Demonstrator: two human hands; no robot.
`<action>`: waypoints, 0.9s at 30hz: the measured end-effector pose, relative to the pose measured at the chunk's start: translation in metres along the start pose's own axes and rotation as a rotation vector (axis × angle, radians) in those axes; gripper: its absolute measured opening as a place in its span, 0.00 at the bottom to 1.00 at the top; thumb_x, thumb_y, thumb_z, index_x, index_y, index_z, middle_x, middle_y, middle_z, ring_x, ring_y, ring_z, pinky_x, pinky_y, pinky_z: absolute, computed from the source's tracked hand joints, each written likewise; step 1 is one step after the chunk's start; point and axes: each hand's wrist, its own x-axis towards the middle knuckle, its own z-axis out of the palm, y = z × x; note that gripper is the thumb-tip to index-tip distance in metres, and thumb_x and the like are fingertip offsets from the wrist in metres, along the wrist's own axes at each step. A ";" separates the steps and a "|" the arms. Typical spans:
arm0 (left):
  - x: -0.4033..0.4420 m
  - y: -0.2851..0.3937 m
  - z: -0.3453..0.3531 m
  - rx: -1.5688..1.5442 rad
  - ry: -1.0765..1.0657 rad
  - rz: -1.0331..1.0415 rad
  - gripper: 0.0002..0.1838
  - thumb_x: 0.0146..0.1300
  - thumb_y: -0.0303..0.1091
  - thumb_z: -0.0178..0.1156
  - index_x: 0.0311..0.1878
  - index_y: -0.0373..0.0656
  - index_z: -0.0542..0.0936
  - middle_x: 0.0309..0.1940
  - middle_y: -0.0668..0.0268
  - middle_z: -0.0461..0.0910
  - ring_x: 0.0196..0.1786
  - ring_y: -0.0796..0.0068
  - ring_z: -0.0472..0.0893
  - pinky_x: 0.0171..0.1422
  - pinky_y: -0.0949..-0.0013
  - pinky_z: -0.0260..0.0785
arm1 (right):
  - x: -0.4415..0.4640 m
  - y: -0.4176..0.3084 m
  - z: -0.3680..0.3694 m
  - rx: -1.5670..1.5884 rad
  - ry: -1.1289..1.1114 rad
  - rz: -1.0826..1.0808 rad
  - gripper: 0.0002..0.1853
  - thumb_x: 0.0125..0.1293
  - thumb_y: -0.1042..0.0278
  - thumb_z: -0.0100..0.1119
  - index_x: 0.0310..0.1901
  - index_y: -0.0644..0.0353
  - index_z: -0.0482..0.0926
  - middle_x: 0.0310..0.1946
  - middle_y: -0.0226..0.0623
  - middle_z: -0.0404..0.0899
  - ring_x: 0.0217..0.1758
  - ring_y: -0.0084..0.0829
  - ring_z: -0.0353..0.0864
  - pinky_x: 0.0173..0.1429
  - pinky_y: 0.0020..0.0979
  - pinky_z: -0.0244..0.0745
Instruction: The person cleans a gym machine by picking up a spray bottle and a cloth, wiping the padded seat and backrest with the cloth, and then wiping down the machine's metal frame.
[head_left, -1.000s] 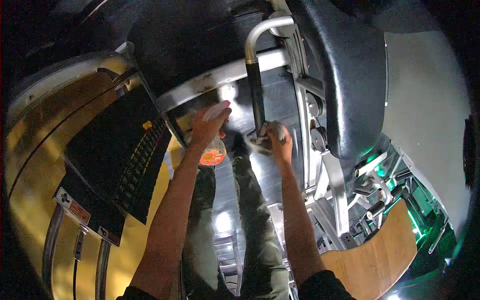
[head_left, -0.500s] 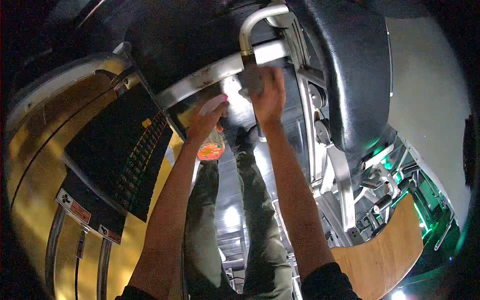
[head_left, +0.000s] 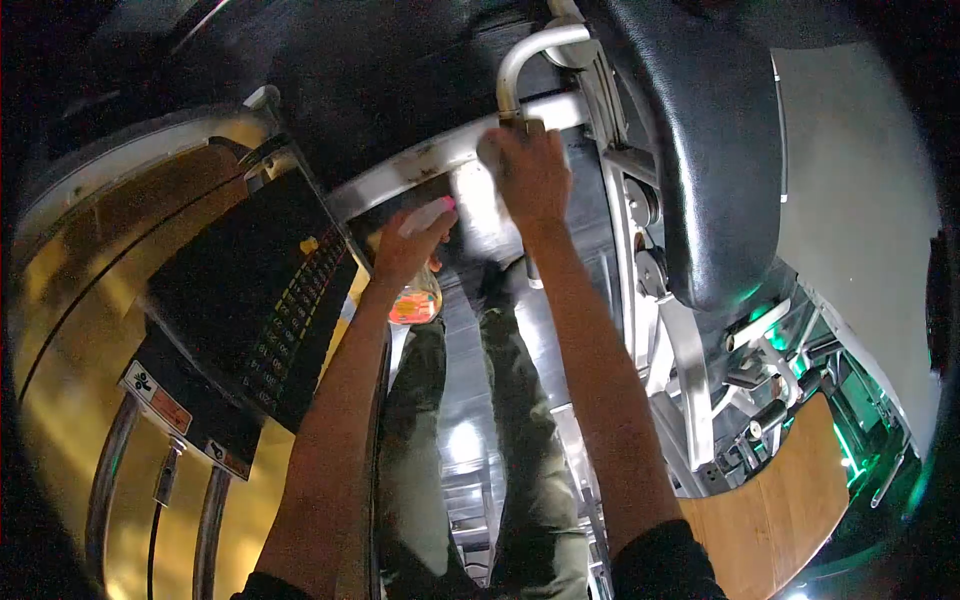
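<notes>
My left hand [head_left: 402, 250] is wrapped round a spray bottle [head_left: 414, 306] with a white and pink spray head and an orange label. At the bent metal handle [head_left: 512, 72] of a gym machine, my right hand [head_left: 537, 185] is closed round the grip. A blurred grey bunch, which looks like a cloth [head_left: 489, 153], shows between that hand and the handle. Most of the grip is covered by my fingers. The bottle hangs below and to the left of the handle, apart from it.
A black padded backrest [head_left: 715, 170] rises on the right. At left is a numbered weight stack [head_left: 240, 300] behind a frame. A curved metal bar [head_left: 400, 170] crosses ahead. A wooden surface [head_left: 770, 510] lies at lower right, and my legs [head_left: 415, 450] stand below.
My right hand has moved up the handle with the grey bunch. My left hand still holds the bottle, almost in place. The whole view has shifted slightly.
</notes>
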 end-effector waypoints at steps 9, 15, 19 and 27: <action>-0.018 0.003 0.011 0.109 -0.075 -0.098 0.19 0.62 0.42 0.62 0.51 0.41 0.80 0.27 0.66 0.78 0.21 0.77 0.77 0.19 0.74 0.71 | -0.067 0.013 0.009 -0.009 -0.052 0.025 0.08 0.51 0.67 0.63 0.34 0.47 0.79 0.40 0.31 0.71 0.41 0.39 0.74 0.40 0.39 0.78; -0.013 -0.003 0.015 0.082 -0.099 -0.089 0.19 0.61 0.46 0.62 0.50 0.44 0.81 0.27 0.68 0.78 0.21 0.78 0.76 0.21 0.73 0.71 | -0.181 0.018 -0.013 0.197 -0.213 0.300 0.16 0.46 0.69 0.68 0.39 0.43 0.82 0.45 0.32 0.73 0.48 0.38 0.77 0.42 0.38 0.78; -0.012 0.004 0.019 0.068 -0.060 -0.044 0.20 0.61 0.48 0.62 0.52 0.47 0.81 0.26 0.70 0.77 0.20 0.80 0.75 0.22 0.74 0.70 | -0.173 0.042 -0.018 0.426 -0.117 0.466 0.17 0.47 0.70 0.68 0.42 0.48 0.81 0.44 0.35 0.77 0.45 0.39 0.80 0.47 0.36 0.78; -0.003 0.009 0.028 0.063 -0.097 -0.104 0.21 0.61 0.48 0.61 0.53 0.47 0.80 0.27 0.70 0.78 0.20 0.80 0.75 0.22 0.74 0.70 | -0.031 0.074 0.050 1.166 -0.097 0.640 0.14 0.59 0.65 0.65 0.45 0.60 0.81 0.37 0.30 0.83 0.37 0.24 0.79 0.44 0.28 0.74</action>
